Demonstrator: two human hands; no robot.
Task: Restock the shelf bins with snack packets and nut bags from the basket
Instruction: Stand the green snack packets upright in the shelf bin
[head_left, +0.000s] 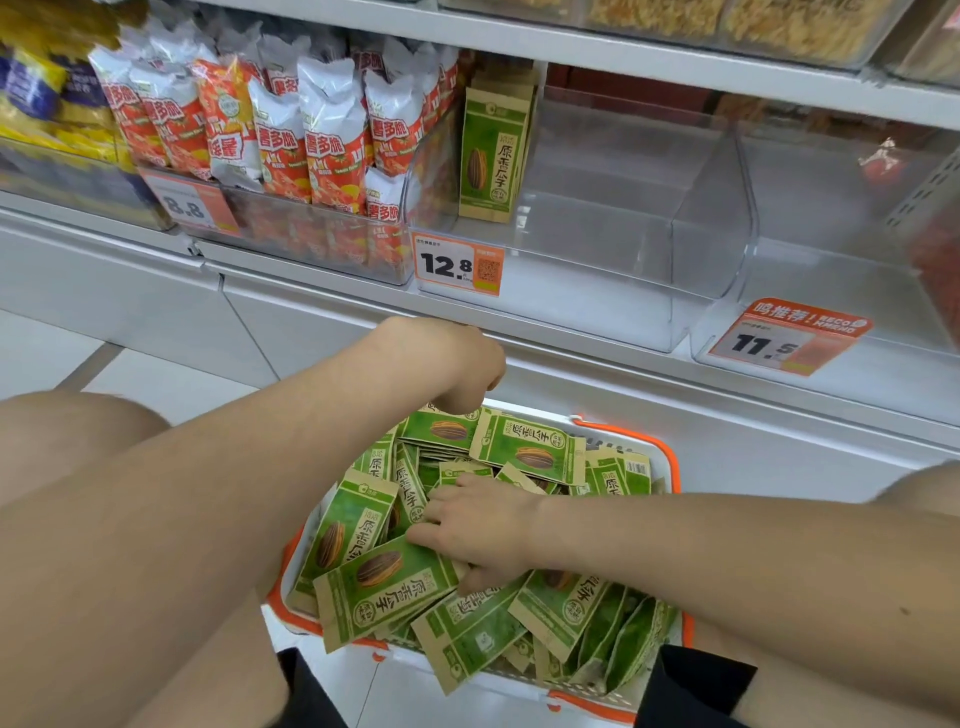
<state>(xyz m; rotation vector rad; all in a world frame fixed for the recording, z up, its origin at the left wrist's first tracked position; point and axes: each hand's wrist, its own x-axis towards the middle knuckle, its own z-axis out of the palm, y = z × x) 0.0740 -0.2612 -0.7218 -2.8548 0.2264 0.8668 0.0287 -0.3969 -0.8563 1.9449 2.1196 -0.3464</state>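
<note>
A white basket with an orange rim (670, 457) sits on the floor below the shelf, full of green and tan sunflower seed bags (530, 452). My right hand (483, 525) is down in the pile, fingers spread among the bags, finger and thumb closing on the right end of one seed bag (379, 577). My left hand (457, 364) hangs over the basket's far left corner, back towards me, fingers pointing down at a bag (441, 428); its fingertips are hidden. One seed bag (493, 150) stands upright in the clear bin (675, 270) tagged 12.8.
Left of that bin, a clear bin (322, 244) tagged 8.8 holds several red and white snack packets (332, 135). A clear bin (883, 291) tagged 11.5 is on the right. The shelf above (623, 57) overhangs the bins. My knees flank the basket.
</note>
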